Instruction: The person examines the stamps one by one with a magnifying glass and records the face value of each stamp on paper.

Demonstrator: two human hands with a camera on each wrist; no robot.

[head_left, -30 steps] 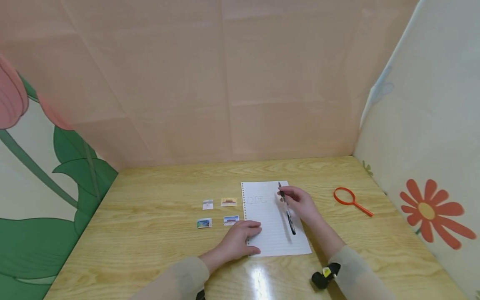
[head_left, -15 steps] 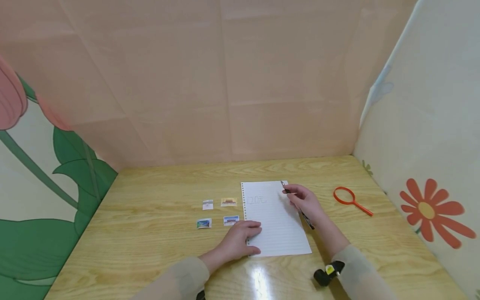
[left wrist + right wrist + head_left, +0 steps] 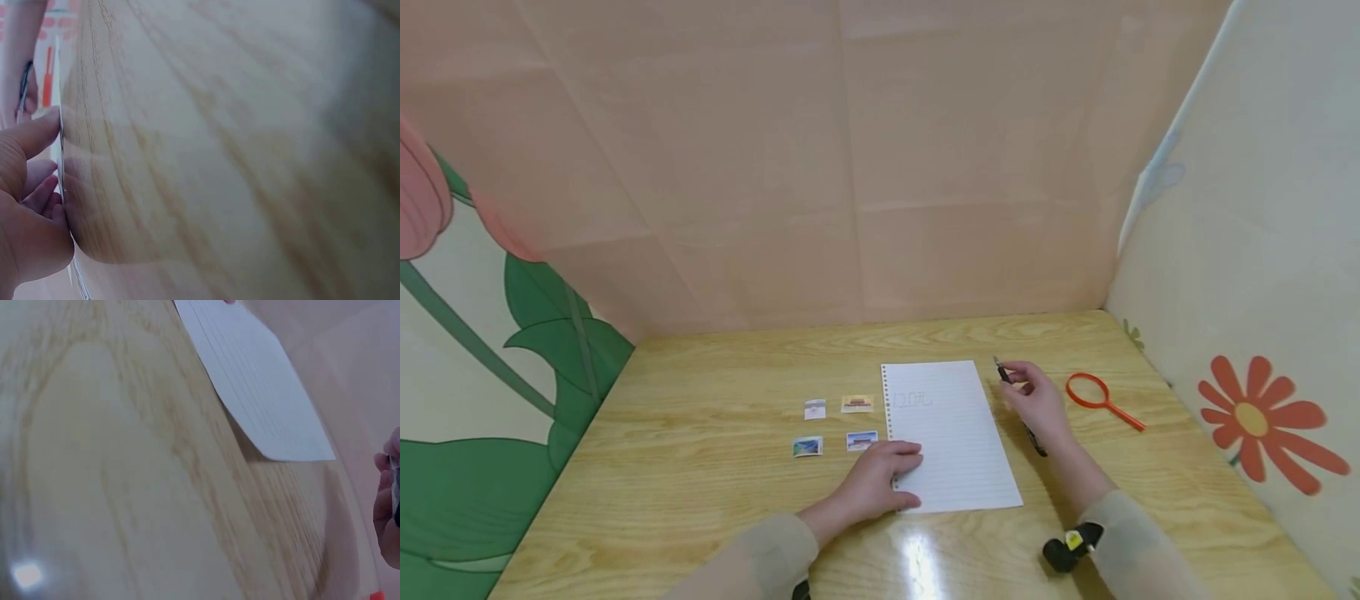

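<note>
A lined sheet of paper [image 3: 955, 450] with punched holes down its left edge lies on the table, handwriting near its top left. My left hand [image 3: 876, 482] rests on the sheet's lower left edge, fingers spread and relaxed; in the left wrist view this hand [image 3: 31, 200] lies along the paper's edge. My right hand [image 3: 1037, 404] pinches a dark pen [image 3: 1002, 371], off the sheet's right side, with the tip pointing up and away. The right wrist view shows this hand [image 3: 389, 506] at its right edge.
Several small stamps, among them a yellow one [image 3: 857, 404] and a green-blue one [image 3: 808, 447], lie left of the sheet on the wooden table [image 3: 715, 500]. A red magnifying glass [image 3: 1107, 406] lies to the right of my right hand. Walls enclose the back and sides.
My right hand has moved right with the pen, from over the sheet to beside it, and the pen has swung in the fingers. My left hand has stayed in place.
</note>
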